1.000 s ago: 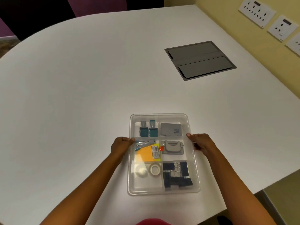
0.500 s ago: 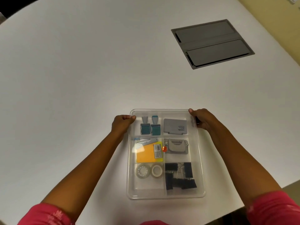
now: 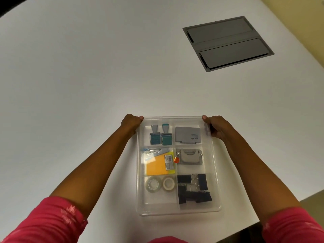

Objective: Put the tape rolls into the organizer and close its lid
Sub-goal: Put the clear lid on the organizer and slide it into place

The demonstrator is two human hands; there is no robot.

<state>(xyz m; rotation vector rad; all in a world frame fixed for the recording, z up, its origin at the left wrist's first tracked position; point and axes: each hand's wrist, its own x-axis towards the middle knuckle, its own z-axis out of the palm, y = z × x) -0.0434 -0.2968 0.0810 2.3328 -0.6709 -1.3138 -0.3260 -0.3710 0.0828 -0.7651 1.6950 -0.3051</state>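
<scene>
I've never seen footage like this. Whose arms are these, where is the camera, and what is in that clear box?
There is no machine here: a person wears one camera on the head, looking down at their own arms. The left hand and right hand grip the far corners of a clear organizer on a white table. Its clear lid appears to be on. In the near left compartment lie two tape rolls. Other compartments hold black binder clips, orange sticky notes, two stamps, a grey pad and a grey punch-like tool. The dark panel is a hatch set into the table.
</scene>
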